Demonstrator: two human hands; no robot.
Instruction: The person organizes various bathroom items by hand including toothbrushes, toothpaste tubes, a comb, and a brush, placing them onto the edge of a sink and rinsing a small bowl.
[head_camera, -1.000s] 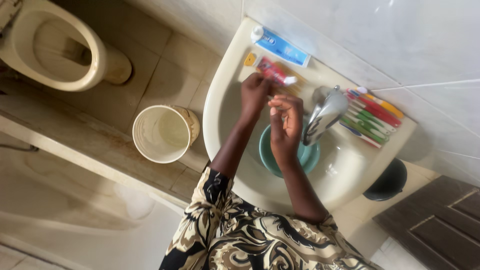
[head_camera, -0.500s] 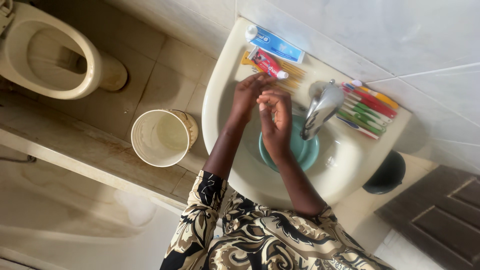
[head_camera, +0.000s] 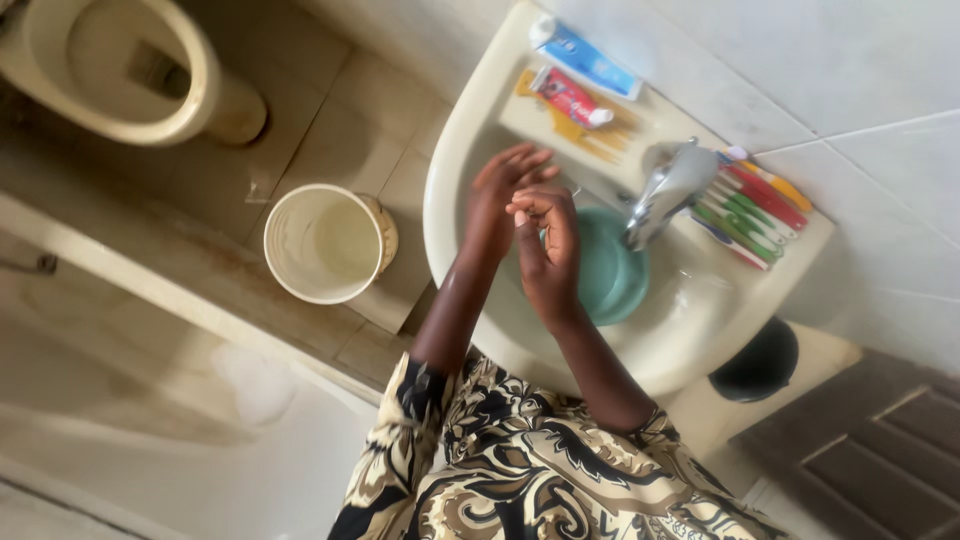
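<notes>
Patterned cream-and-black sleeves at frame bottom; both forearms reached up over the cream sink (head_camera: 455, 260). Left hand (head_camera: 497, 205) was open, fingers spread and extended, holding nothing. Right hand (head_camera: 545, 245) was loosely curled, fingertips bent in toward the left palm, touching or just off it; whether anything small sat in that curl could not be told. Teal bowl (head_camera: 610, 275) lay in the basin just right of the right hand, partly covered by it, directly under the chrome tap (head_camera: 668, 192). Bowl was round, plain, glossy, upright.

Further back on the sink ledge: small red-and-white tube (head_camera: 570, 97), white cap pointing right, lying on a yellow flat item, just beyond the left fingertips but apart from them. Behind it, against the wall, a longer blue-and-white tube (head_camera: 590, 60) with white cap at left. Right of the tap, a row of toothbrushes (head_camera: 750, 205), handles red, green, white, orange, laid parallel.

On the floor: cream bucket (head_camera: 322, 243) left of the sink, cream toilet (head_camera: 130, 70) at top left, dark bin (head_camera: 755, 360) below the sink's right side.
</notes>
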